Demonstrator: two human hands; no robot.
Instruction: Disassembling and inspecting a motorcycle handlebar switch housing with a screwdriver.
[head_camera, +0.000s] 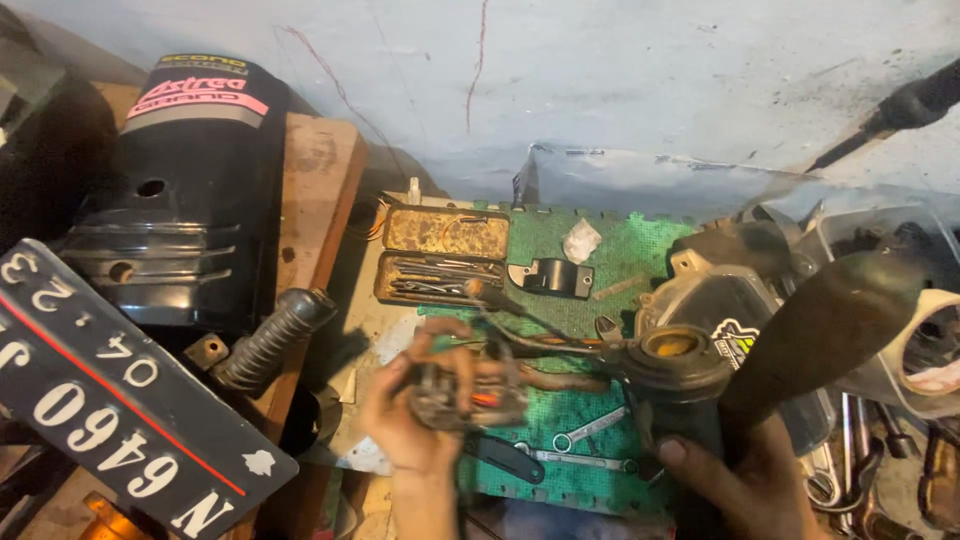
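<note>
My left hand grips a small greasy metal part with wires, blurred by motion, low over the green mat. Thin cables run from that part to a dark round housing with a yellow centre. My right hand, at the lower right, is wrapped around the dark cylinder just below this housing. A dark handlebar grip slants up to the right from above that hand.
An open rusty tin of small tools lies at the mat's far left. Spanners rest on the mat's near part. A black motorcycle cover, a black number plate and a ribbed rubber grip crowd the left. More tools lie at the right edge.
</note>
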